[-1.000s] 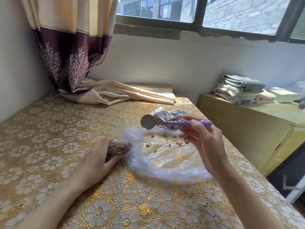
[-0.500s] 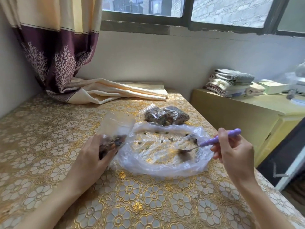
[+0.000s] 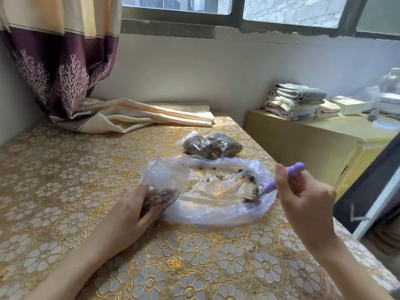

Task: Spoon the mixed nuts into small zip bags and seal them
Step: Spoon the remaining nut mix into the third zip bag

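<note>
On the table (image 3: 65,191), the left hand (image 3: 129,215) grips a part-filled zip bag (image 3: 166,180) at the big bag's (image 3: 216,213) left edge, while the right hand (image 3: 307,200) pinches the spoon (image 3: 275,187), its bowl among nuts (image 3: 255,189) inside the big bag's right end.

Left hand (image 3: 132,215): bare, no ring or glove visible.
Right hand (image 3: 307,204): bare, no ring or glove visible.
Forearms: both bare to the frame edge, no sleeve in view.
Wrists: no watch or band visible.
</note>
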{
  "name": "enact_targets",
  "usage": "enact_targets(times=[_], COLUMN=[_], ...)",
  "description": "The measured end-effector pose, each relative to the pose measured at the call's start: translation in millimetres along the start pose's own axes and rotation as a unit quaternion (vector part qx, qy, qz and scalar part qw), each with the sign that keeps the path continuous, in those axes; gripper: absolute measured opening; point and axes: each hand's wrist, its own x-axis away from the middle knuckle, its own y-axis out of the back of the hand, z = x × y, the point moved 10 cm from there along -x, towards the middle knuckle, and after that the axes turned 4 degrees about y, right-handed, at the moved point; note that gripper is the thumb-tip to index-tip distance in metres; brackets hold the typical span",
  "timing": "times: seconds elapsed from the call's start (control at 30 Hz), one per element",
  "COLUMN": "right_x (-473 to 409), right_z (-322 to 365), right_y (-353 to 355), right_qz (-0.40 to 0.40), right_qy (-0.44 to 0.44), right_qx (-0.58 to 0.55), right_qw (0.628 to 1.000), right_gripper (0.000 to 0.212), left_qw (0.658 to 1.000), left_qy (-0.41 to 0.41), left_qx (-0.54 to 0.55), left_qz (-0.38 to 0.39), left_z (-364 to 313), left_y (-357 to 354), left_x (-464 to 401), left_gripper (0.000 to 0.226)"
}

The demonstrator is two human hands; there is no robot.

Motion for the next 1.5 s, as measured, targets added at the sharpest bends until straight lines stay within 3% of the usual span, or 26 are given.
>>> enact_targets(times=[0.17, 0.47, 0.63, 0.97, 1.3, 1.5], right_x=[6, 13, 19, 32, 42, 50], right_z=[13, 6, -22, -72, -107, -111], right_y=[-11, -18, -28, -39, -55, -48], right_qz=[0.005, -0.007, 0.023, 0.024, 0.018, -0.035], right_qy=[0.058, 0.058, -0.027, -0.259, -0.375, -0.424], right_qx=[0.076, 0.085, 0.062, -0.084, -0.139, -0.217], right_qw=[0.995, 0.995, 0.997, 0.962, 0.916, 0.878], right_gripper=[0.043, 0.033, 0.014, 0.020, 0.016, 0.016], left_qw=[1.000, 0.999, 0.999, 1.000, 1.000, 1.000], left_qy=[-0.004, -0.003, 0.001, 0.005, 0.005, 0.003], left_qx=[-0.015, -0.033, -0.033, -0.023, -0.017, 0.002], left_qz=[0.007, -0.003, 0.002, 0.009, 0.013, -0.003], left_z=[-5, -8, -8, -3, -2, 0], left_y=[1, 5, 4, 2, 0, 3], left_x=[1, 1, 2, 2, 1, 1], left_gripper=[0.016, 0.018, 0.019, 0.018, 0.018, 0.034])
